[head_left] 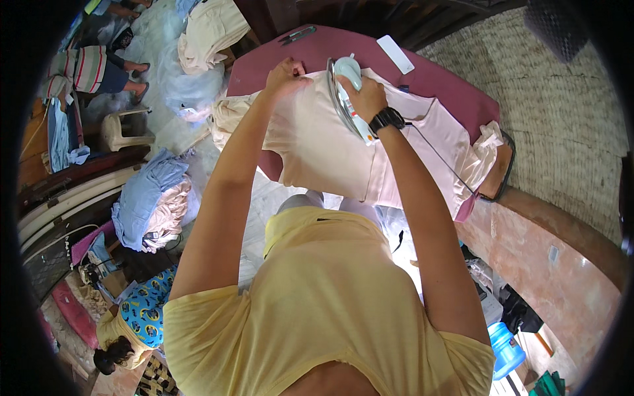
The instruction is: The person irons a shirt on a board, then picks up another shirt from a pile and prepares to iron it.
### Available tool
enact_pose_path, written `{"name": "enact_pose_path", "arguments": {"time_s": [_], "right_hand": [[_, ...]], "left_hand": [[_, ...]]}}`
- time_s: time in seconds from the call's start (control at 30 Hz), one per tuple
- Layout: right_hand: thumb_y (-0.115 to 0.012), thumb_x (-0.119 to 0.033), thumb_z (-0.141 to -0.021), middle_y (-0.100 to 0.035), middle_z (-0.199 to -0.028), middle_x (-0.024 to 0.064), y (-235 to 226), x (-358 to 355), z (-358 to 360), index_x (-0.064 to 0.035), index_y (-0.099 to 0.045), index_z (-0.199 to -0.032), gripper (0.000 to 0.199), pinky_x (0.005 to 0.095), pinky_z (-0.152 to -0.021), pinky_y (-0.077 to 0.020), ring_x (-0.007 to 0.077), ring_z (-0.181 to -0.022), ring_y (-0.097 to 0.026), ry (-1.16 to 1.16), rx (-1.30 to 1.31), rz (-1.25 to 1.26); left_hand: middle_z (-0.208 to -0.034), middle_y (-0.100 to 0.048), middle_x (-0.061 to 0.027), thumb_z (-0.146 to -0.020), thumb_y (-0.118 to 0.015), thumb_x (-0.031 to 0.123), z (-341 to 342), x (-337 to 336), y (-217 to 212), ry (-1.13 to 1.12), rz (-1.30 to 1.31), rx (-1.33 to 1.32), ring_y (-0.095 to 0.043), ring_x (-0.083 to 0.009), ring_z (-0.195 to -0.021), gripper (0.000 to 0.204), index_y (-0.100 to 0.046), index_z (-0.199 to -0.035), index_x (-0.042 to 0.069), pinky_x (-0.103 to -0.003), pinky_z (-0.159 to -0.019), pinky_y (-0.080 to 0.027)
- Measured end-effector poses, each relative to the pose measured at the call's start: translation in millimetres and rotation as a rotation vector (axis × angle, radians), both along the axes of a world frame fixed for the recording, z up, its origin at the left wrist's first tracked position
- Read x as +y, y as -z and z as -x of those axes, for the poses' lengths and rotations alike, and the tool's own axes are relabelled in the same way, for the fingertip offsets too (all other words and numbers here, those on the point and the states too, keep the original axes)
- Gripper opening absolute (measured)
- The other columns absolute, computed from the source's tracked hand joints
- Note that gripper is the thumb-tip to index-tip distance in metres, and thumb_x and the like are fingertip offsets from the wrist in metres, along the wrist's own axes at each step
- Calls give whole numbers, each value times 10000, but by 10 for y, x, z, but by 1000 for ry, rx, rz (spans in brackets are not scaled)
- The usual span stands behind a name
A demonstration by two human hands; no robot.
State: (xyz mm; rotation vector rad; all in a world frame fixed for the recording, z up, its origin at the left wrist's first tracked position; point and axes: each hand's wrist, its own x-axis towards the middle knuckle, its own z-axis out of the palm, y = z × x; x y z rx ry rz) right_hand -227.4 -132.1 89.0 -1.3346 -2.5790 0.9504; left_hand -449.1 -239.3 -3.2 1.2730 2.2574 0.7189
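Clothes iron [348, 68], pale green and white, is over a pale pink sleeved garment [323, 158] on the maroon-covered ironing board [261, 63], with the right hand's [367, 99] fingers clamped around its handle. Left of the iron, the left hand [284, 79] is at the garment's far edge, fingers curled together; whether they pinch cloth I cannot tell. Beyond the iron, dark green thread snips [297, 35] lie leftward and a flat white rectangular object [395, 54] rightward. Right of it, a dark cord [441, 155] crosses the garment.
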Motion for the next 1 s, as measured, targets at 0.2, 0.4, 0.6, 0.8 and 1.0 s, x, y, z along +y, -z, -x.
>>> {"name": "enact_pose_path", "arguments": {"time_s": [0.2, 0.4, 0.6, 0.8, 1.0], "right_hand": [[-550, -559, -913, -684, -866, 243, 304, -532, -181, 3, -671, -1029, 587, 498, -736, -517, 446, -846, -654, 55, 176, -15], [-574, -445, -928, -675, -908, 281, 322, -1055, -252, 34, -638, -1087, 509, 484, -766, -525, 450, -857, -660, 147, 201, -64], [-524, -540, -920, -677, -946, 278, 177, -270, 434, 19, -688, -983, 585, 501, -829, -507, 448, -938, -647, 272, 163, -76], [-569, -541, -880, -677, -906, 285, 246, -159, 446, 16, -663, -1015, 580, 505, -800, -524, 446, -884, -664, 314, 93, 20], [-532, -531, -914, -653, -965, 323, 285, -473, 121, 59, -651, -1007, 609, 513, -831, -503, 474, -937, -634, 125, 187, -24]], "left_hand": [[-869, -612, -29, -640, -813, 320, -30, 67, -68, -12, -1, -67, -626, -206, -871, 259, -711, -830, 176, -355, -764, -504], [-886, -640, -40, -675, -803, 292, -23, 25, -22, 7, -49, -30, -647, -217, -855, 268, -726, -900, 169, -354, -767, -520], [-1023, -626, -117, -879, -679, 174, -116, -514, -252, -115, -509, -156, -615, -230, -982, 245, -645, -1073, 28, -347, -810, -502], [-771, -649, -85, -902, -688, 287, -922, -1937, -206, -779, -123, -300, -621, -175, -722, 322, -625, -972, -20, -316, -675, -493], [-804, -652, -122, -796, -780, 275, -1541, -2191, -83, -649, -173, -340, -642, -227, -707, 323, -664, -878, -15, -316, -646, -518]]}}
